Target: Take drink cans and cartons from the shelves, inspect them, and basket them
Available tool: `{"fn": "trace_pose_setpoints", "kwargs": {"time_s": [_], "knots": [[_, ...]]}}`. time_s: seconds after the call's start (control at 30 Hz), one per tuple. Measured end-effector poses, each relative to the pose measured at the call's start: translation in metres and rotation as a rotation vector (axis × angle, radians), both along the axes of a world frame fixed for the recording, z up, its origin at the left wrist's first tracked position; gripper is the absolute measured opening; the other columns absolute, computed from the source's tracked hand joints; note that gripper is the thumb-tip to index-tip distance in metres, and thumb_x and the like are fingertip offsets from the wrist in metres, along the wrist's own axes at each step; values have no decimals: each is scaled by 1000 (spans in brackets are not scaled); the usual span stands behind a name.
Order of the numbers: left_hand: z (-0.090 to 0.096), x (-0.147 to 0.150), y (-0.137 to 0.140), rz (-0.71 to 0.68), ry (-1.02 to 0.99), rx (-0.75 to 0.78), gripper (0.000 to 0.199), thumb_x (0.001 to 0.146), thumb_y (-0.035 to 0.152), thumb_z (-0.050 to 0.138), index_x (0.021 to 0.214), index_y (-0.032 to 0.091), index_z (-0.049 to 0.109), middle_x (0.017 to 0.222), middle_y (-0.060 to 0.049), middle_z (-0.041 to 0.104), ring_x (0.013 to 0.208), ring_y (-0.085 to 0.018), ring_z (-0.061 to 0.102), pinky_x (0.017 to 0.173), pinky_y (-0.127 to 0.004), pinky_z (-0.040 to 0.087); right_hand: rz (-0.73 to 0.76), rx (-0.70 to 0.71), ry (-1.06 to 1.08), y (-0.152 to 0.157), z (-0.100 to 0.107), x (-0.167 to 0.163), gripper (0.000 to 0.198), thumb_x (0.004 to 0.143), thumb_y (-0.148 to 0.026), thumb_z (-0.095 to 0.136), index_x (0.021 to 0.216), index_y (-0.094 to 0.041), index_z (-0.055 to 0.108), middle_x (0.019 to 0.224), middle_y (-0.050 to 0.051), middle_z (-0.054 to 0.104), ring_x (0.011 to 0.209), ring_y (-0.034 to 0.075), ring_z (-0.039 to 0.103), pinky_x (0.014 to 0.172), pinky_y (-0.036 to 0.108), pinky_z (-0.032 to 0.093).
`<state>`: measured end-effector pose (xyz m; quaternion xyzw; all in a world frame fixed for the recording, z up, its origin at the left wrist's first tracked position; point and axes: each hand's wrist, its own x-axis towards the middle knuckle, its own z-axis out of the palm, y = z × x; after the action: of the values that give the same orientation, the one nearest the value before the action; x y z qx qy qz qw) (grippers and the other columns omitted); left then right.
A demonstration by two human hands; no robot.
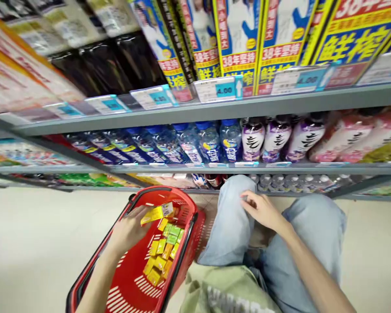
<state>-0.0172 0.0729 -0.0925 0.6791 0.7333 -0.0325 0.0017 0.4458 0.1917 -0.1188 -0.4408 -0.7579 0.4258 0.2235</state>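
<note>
One yellow carton [157, 213] hangs over the upper part of the red basket [119, 287], left of centre in the frame, gripped in the person's left hand [129, 227]. Its long axis slants, one end low and left at the fingers, the whitish end pointing to the upper right. The left fingers are clamped on that lower end, though the hand itself hides some of them from me.

Beneath it, along the basket's right side, lie small boxes: I count four green boxes [171, 239] and roughly nine yellow and orange boxes [159, 263], some overlapping, so that second number is loose.

The right hand [262, 211], right of centre, hangs by one of two bent knees in pale jeans [233, 221]. Its fingers curl loosely; whether thumb and fingertips meet, I can't tell.

Across the middle of the frame, a shelf holds at least five blue-capped bottles [230, 141], then three purple bottles [276, 137] with white labels, and at least two pink bottles [348, 137] at right. Along the upper shelf's edge I make out six price tags [219, 89], below tall blue-and-yellow cartons [239, 48].
</note>
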Motion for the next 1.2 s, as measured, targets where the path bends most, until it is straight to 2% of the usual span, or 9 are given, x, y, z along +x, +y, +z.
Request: {"fn": "trace_pose_setpoints", "kwargs": {"time_s": [0.17, 0.27, 0.43, 0.57, 0.67, 0.8, 0.9, 1.03, 1.2], "knots": [[48, 87, 42, -416, -260, 359, 33, 89, 25, 60, 122, 21, 64, 114, -7, 73, 102, -22, 72, 90, -32, 58, 37, -136, 131, -2, 0, 3, 31, 101, -48, 48, 106, -24, 67, 79, 1, 72, 66, 16, 66, 66, 27, 48], [54, 152, 77, -666, -487, 462, 34, 86, 10, 64, 119, 20, 64, 116, -9, 72, 110, -22, 70, 98, -37, 57, 56, -322, 303, -2, -7, 0, 50, 102, -60, 37, 110, -21, 67, 83, 5, 73, 63, 17, 67, 63, 29, 51], [25, 244, 137, -964, -867, 595, 34, 86, 6, 67, 117, 19, 65, 111, -11, 75, 113, -25, 69, 104, -53, 54, 56, -843, 882, 6, -16, -7, 73, 94, -76, 33, 117, -15, 65, 92, 13, 75, 63, 22, 71, 54, 31, 55], [-8, 290, 159, -1061, -992, 604, 28, 89, 4, 63, 113, 19, 66, 109, -10, 75, 116, -24, 67, 106, -56, 52, -26, -995, 1316, 12, -11, 2, 55, 96, -64, 44, 113, -17, 67, 86, 8, 75, 65, 23, 70, 57, 35, 58], [-32, 308, 158, -1029, -1071, 684, 24, 89, 4, 62, 107, 19, 66, 108, -9, 74, 118, -24, 66, 104, -53, 55, -178, -994, 1419, 12, -6, 9, 41, 98, -50, 47, 113, -18, 68, 85, 6, 75, 68, 23, 70, 59, 37, 59], [-56, 315, 148, -657, -1264, 744, 26, 86, 6, 67, 107, 21, 65, 127, -11, 64, 125, -25, 61, 96, -48, 60, -308, -1017, 1438, 10, -4, 9, 40, 98, -48, 47, 105, -16, 71, 87, 8, 75, 74, 25, 71, 63, 42, 61], [-61, 314, 143, -448, -1408, 581, 25, 86, 11, 69, 109, 20, 64, 121, -12, 65, 113, -22, 66, 87, -38, 62, -357, -1045, 1428, 8, -3, 7, 39, 96, -48, 51, 99, -16, 72, 84, 9, 75, 76, 27, 71, 66, 44, 61], [-52, 308, 142, -507, -1333, 459, 18, 91, 10, 61, 104, 19, 69, 114, -11, 69, 106, -20, 68, 91, -38, 58, -378, -1033, 1429, 9, 1, 9, 41, 96, -50, 50, 100, -15, 72, 83, 9, 74, 74, 27, 70, 66, 44, 60], [-41, 301, 139, -666, -1215, 400, 37, 93, 11, 58, 127, 24, 64, 135, -12, 63, 123, -24, 62, 102, -45, 54, -355, -1020, 1419, 14, -2, 9, 55, 97, -61, 43, 98, -15, 72, 84, 9, 72, 65, 22, 65, 61, 41, 58]]}}
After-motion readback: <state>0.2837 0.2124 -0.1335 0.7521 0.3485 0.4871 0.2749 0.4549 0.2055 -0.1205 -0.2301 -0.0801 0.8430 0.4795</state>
